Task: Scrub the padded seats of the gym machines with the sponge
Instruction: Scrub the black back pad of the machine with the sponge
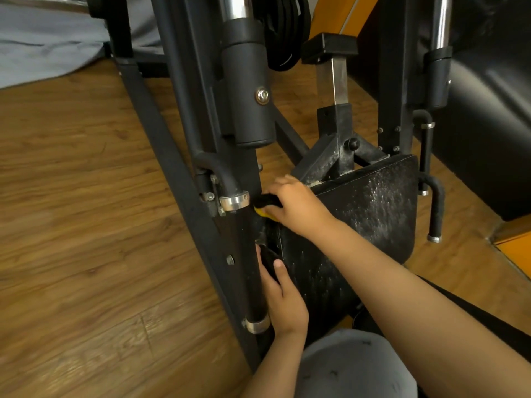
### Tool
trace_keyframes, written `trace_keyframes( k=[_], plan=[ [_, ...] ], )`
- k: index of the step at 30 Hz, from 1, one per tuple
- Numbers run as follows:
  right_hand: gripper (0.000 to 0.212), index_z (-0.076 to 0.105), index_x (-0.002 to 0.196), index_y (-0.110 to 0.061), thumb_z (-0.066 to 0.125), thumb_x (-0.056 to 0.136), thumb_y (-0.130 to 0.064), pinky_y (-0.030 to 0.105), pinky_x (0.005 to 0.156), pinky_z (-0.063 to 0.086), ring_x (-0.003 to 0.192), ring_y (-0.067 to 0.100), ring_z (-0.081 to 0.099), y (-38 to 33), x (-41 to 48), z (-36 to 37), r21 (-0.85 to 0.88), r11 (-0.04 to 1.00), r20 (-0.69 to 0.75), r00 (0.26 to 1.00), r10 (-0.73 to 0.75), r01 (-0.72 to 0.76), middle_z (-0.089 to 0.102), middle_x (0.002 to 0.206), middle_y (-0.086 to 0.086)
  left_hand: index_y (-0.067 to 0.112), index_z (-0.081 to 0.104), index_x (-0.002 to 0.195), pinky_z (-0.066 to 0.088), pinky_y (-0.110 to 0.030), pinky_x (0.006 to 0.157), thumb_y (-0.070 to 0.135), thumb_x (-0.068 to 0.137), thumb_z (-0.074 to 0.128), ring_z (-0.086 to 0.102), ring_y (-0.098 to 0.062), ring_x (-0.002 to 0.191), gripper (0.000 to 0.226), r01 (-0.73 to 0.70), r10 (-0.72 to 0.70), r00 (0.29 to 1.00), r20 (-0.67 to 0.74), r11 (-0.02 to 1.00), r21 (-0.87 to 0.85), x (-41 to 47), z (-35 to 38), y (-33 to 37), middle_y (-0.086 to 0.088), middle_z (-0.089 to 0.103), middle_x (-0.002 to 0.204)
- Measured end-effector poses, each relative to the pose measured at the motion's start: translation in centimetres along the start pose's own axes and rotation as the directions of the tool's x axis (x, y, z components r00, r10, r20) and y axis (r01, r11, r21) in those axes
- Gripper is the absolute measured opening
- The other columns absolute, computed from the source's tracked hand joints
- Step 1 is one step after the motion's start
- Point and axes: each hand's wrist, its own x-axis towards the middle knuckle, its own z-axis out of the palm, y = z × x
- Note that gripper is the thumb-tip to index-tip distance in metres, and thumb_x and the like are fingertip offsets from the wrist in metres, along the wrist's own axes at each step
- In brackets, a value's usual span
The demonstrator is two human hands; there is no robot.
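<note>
The black padded seat of a gym machine sits low at centre right, its top speckled with white foam. My right hand grips a sponge with a black top and yellow underside at the seat's left edge, close to a black handle bar. My left hand sits lower, its fingers curled around a dark part at the seat's left side, thumb up; what exactly it holds is hard to make out.
Black frame tubes slant across the wooden floor on the left. A seat post rises behind the seat. A second handle hangs at the right, with a large black pad beyond. My grey-clad knee is at the bottom.
</note>
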Motion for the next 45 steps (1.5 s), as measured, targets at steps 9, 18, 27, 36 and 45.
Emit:
trace_keyframes(
  k=[9, 18, 27, 36, 45],
  plan=[
    [0.017, 0.070, 0.094, -0.009, 0.068, 0.086, -0.023, 0.034, 0.072, 0.049, 0.085, 0.022, 0.060, 2.7, 1.6, -1.9, 0.076, 0.977, 0.077, 0.978, 0.194, -0.199, 0.066, 0.088, 0.007, 0.022, 0.023, 0.152, 0.014, 0.000, 0.106, 0.029, 0.103, 0.036, 0.010, 0.023, 0.127, 0.052, 0.014, -0.015, 1.000, 0.005, 0.993, 0.119, -0.4, 0.0, 2.2, 0.036, 0.015, 0.146],
    [0.019, 0.072, 0.100, -0.014, 0.071, 0.085, -0.025, 0.022, 0.059, 0.043, 0.079, 0.014, 0.060, 3.9, 2.5, -2.6, 0.258, 0.928, 0.240, 0.948, 0.210, -0.271, 0.064, 0.083, 0.001, 0.022, 0.033, 0.148, 0.021, -0.032, 0.117, 0.035, 0.098, 0.045, 0.024, -0.011, 0.142, 0.053, -0.236, 0.188, 0.971, 0.148, 0.857, 0.459, 4.7, 1.6, 5.2, 0.004, 0.034, 0.151],
    [0.006, 0.068, 0.085, -0.021, 0.072, 0.083, -0.025, 0.022, 0.055, 0.039, 0.077, 0.014, 0.058, 8.2, 1.8, -3.5, 0.343, 0.890, 0.165, 0.952, 0.257, -0.299, 0.058, 0.074, -0.003, 0.021, 0.055, 0.126, 0.028, -0.018, 0.099, 0.029, 0.096, 0.048, 0.032, -0.003, 0.123, 0.032, -0.401, 0.359, 0.913, 0.196, 0.690, 0.603, 6.9, 1.9, 4.4, 0.008, 0.046, 0.128],
    [0.018, 0.070, 0.097, -0.006, 0.068, 0.087, -0.021, 0.035, 0.064, 0.049, 0.085, 0.026, 0.064, 14.8, 1.8, -5.6, 0.239, 0.855, 0.123, 0.888, 0.443, -0.460, 0.067, 0.088, 0.013, 0.026, 0.057, 0.124, 0.033, -0.026, 0.105, 0.029, 0.095, 0.052, 0.034, -0.001, 0.121, 0.030, -0.361, 0.319, 0.931, 0.174, 0.748, 0.557, 7.1, 1.9, 4.7, 0.015, 0.046, 0.121],
    [0.021, 0.069, 0.106, -0.014, 0.067, 0.088, -0.025, 0.026, 0.068, 0.043, 0.089, 0.020, 0.062, 12.2, 1.5, -4.2, 0.293, 0.889, 0.146, 0.935, 0.323, -0.352, 0.063, 0.091, 0.004, 0.031, 0.056, 0.120, 0.041, -0.034, 0.104, 0.032, 0.093, 0.050, 0.035, -0.001, 0.119, 0.027, -0.366, 0.318, 0.930, 0.183, 0.770, 0.522, 7.3, 1.9, 4.7, 0.016, 0.046, 0.118]
  ],
)
